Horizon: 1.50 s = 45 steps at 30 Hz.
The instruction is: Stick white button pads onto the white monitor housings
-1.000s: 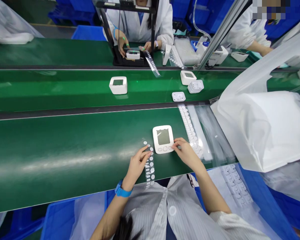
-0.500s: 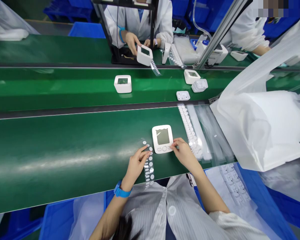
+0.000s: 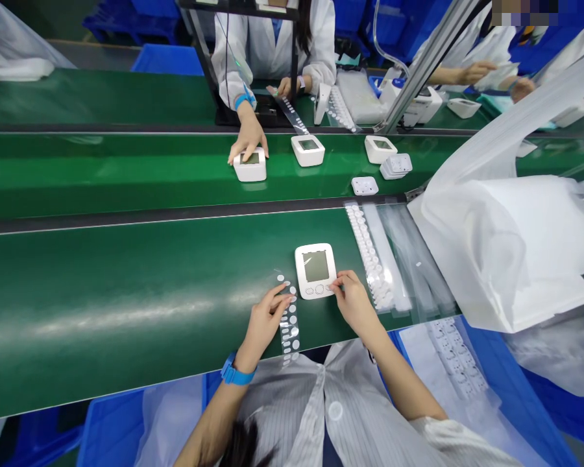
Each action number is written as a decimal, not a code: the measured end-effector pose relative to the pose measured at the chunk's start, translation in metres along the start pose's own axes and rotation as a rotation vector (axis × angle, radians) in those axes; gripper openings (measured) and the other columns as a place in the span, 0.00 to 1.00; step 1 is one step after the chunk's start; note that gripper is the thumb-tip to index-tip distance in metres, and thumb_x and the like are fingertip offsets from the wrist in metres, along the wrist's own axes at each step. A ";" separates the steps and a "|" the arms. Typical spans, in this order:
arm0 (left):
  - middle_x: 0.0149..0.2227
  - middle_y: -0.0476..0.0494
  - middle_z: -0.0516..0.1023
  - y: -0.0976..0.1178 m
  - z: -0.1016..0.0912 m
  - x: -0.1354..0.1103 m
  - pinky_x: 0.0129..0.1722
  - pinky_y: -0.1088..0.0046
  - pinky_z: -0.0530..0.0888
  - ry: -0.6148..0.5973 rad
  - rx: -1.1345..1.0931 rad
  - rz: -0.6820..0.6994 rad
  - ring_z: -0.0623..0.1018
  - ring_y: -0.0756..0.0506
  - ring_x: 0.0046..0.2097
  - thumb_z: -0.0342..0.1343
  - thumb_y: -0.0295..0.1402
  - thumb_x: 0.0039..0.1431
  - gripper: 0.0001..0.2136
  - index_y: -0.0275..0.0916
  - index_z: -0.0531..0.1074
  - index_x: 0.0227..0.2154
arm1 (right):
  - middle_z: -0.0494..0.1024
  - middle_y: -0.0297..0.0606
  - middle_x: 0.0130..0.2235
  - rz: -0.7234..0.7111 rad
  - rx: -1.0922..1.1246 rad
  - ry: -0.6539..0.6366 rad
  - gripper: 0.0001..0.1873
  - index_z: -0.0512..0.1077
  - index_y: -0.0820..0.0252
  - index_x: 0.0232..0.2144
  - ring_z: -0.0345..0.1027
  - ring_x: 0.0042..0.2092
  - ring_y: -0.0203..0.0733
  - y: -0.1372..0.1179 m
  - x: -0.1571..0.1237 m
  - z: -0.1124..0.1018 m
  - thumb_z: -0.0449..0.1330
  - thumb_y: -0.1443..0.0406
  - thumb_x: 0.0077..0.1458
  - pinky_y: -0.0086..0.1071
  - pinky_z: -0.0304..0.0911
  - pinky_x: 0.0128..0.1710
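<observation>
A white electronic monitor point(image 3: 316, 266) with a grey screen and a row of buttons lies flat on the near green worktop. At its lower right corner is my right hand point(image 3: 355, 303), thumb and fingertips pinched together by the rightmost button. Whatever is between those fingertips is too small to make out. My left hand point(image 3: 264, 323) is left of the monitor, fingers closed on the upper part of a clear strip of round and oval stickers point(image 3: 292, 327). The strip runs down toward the worktop's front edge.
Sheets of round white pads point(image 3: 365, 250) and clear strips lie to the right, beside a large white bag point(image 3: 506, 246). White monitors point(image 3: 308, 150) and small white covers point(image 3: 365, 186) sit on the green conveyor point(image 3: 126, 175). A co-worker's hand point(image 3: 249, 137) reaches onto it.
Across the conveyor, the co-worker has put down one monitor and now touches another. Items on the conveyor have shifted slightly right. My hands have barely moved.
</observation>
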<state>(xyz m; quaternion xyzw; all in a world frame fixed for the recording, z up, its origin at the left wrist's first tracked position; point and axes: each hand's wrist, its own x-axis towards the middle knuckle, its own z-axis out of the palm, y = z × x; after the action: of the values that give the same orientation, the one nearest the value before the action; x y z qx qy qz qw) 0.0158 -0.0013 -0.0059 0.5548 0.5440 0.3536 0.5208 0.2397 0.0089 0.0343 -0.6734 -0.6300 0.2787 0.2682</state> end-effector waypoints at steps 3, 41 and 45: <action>0.43 0.42 0.83 0.001 0.000 0.000 0.46 0.65 0.77 -0.003 0.000 -0.006 0.81 0.42 0.47 0.54 0.38 0.62 0.18 0.40 0.67 0.53 | 0.68 0.45 0.41 -0.004 0.020 0.011 0.07 0.64 0.56 0.27 0.68 0.42 0.48 0.001 -0.001 0.002 0.52 0.68 0.57 0.46 0.67 0.45; 0.46 0.38 0.81 0.012 0.004 0.004 0.48 0.63 0.74 -0.132 -0.075 0.008 0.79 0.41 0.49 0.47 0.40 0.65 0.19 0.40 0.60 0.56 | 0.57 0.49 0.61 -0.004 0.182 0.122 0.45 0.46 0.56 0.64 0.52 0.62 0.53 0.005 -0.003 0.036 0.64 0.55 0.51 0.50 0.52 0.61; 0.45 0.38 0.81 0.011 0.004 0.004 0.46 0.64 0.75 -0.127 -0.075 0.013 0.79 0.41 0.49 0.48 0.40 0.65 0.18 0.41 0.61 0.55 | 0.56 0.49 0.62 0.013 0.167 0.111 0.45 0.45 0.55 0.64 0.52 0.62 0.53 0.003 -0.004 0.038 0.63 0.54 0.51 0.50 0.52 0.61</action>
<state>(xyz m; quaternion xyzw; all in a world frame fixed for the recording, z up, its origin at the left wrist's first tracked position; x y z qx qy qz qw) 0.0229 0.0031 0.0029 0.5600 0.4924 0.3411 0.5724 0.2148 0.0054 0.0060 -0.6671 -0.5846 0.2941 0.3561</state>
